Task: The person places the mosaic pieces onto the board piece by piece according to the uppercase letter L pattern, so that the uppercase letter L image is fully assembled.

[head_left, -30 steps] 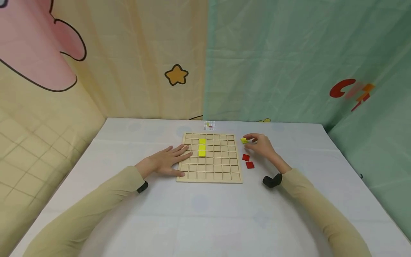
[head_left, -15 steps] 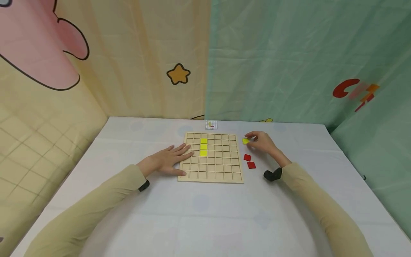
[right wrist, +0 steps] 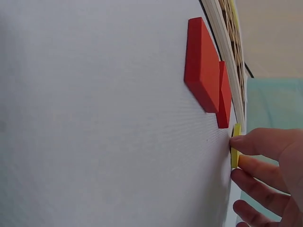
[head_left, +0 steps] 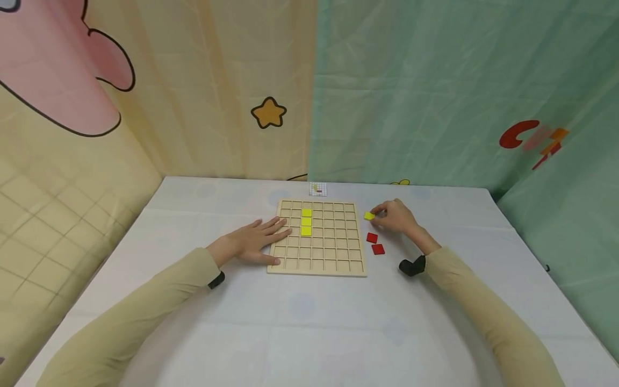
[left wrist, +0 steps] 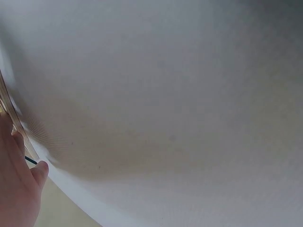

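My left hand [head_left: 251, 243] lies with its fingers spread on the left edge of a wooden grid board [head_left: 333, 265]. Three yellow square tiles [head_left: 307, 221] sit in one column of the board's cells. Beyond the board's right edge, my right hand [head_left: 396, 216] pinches another yellow tile [head_left: 369, 215] between thumb and fingers. The right wrist view has this yellow tile [right wrist: 235, 146] standing edge-on by the thumb tip. Two red square tiles, one farther [head_left: 372, 237] and one nearer [head_left: 378, 249], lie between the board and my right hand.
A small card [head_left: 317, 189] printed with a coloured grid lies behind the board. The white-covered table [head_left: 300, 322] ends at the back against patterned curtains [head_left: 406, 91]. A black wrist strap [head_left: 412, 266] shows at my right sleeve.
My right fingers have come together on the yellow tile, and the tile has shifted slightly towards me. The left hand stays spread on the board.
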The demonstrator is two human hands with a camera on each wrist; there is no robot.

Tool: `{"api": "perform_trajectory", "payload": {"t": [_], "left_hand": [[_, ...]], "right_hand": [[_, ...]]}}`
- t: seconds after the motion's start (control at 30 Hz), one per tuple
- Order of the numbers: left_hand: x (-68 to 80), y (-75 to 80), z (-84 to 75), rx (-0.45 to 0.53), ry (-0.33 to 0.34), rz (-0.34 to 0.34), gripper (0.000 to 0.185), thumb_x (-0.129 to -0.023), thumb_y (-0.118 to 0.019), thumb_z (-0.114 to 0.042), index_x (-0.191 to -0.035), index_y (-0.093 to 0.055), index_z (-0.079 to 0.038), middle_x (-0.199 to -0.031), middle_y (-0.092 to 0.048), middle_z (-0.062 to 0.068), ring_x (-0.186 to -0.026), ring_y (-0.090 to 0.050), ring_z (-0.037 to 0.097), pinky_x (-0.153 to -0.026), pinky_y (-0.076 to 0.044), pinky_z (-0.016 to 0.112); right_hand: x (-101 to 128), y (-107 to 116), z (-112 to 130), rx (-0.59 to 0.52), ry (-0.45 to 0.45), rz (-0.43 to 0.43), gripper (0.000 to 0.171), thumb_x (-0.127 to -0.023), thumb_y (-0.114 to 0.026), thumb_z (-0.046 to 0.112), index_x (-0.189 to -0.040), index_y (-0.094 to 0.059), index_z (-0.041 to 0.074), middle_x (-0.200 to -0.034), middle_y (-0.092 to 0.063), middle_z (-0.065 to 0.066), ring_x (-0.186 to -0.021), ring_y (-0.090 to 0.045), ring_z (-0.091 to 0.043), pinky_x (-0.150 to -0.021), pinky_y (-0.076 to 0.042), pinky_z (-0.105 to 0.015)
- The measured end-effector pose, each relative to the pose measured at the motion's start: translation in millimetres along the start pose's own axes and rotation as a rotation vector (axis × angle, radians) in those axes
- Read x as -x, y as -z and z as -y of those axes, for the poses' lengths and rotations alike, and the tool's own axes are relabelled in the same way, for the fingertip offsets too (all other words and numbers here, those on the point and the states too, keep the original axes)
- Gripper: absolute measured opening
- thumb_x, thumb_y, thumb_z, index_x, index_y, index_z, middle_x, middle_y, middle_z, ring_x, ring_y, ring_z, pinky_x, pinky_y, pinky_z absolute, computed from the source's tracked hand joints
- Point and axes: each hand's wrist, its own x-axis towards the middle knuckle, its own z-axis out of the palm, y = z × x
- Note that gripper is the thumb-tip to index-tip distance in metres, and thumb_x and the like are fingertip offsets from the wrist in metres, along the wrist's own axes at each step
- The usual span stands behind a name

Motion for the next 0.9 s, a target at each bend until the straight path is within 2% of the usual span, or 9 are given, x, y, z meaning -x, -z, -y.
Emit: {"api": "perform_trajectory", "payload": {"t": [0.27, 0.43, 0.7, 0.9], "left_hand": [[0.2, 1.9, -1.6, 0.0, 0.003, 0.005, 0.084, -0.091, -0.042, -0.067, -0.156, -0.009, -0.025, -0.164, 0.001, 0.005, -0.151, 0.002, 0.027, -0.119, -0.008, 0.056], [0.1, 1.9, -0.8, -0.007, 0.009, 0.002, 0.084, -0.091, -0.041, -0.067, -0.156, -0.009, -0.025, -0.164, 0.002, 0.005, -0.151, 0.003, 0.027, -0.119, -0.009, 0.056], [0.0, 0.7, 0.2, -0.007, 0.004, -0.005, 0.084, -0.091, -0.041, -0.067, -0.156, -0.009, -0.025, -0.164, 0.002, 0.005, -0.151, 0.002, 0.027, -0.119, -0.009, 0.056], [-0.3, 0.4, 0.2, -0.003, 0.002, -0.005, 0.084, -0.091, -0.041, -0.067, -0.156, -0.009, -0.025, -0.164, 0.002, 0.005, -0.151, 0.003, 0.027, -0.119, -0.009, 0.056]], "right_hand": [[8.1, -1.5, 1.6, -0.034, -0.017, -0.036, 0.033, -0.084, -0.068, 0.023, -0.11, -0.072, 0.002, -0.108, -0.072, -0.015, -0.101, -0.06, -0.029, -0.087, -0.05, -0.046], [15.8, -1.5, 7.8, -0.061, -0.024, -0.076, 0.034, -0.084, -0.069, 0.026, -0.111, -0.072, 0.005, -0.109, -0.071, -0.014, -0.101, -0.06, -0.03, -0.085, -0.051, -0.045], [28.2, -5.8, 28.3, -0.077, 0.041, -0.139, 0.033, -0.081, -0.072, 0.026, -0.108, -0.074, 0.008, -0.104, -0.073, -0.011, -0.094, -0.062, -0.029, -0.074, -0.052, -0.04], [34.5, -13.4, 51.6, -0.085, 0.097, -0.137, 0.029, -0.081, -0.073, 0.026, -0.106, -0.075, 0.011, -0.101, -0.074, -0.008, -0.09, -0.063, -0.025, -0.072, -0.052, -0.037]]}}
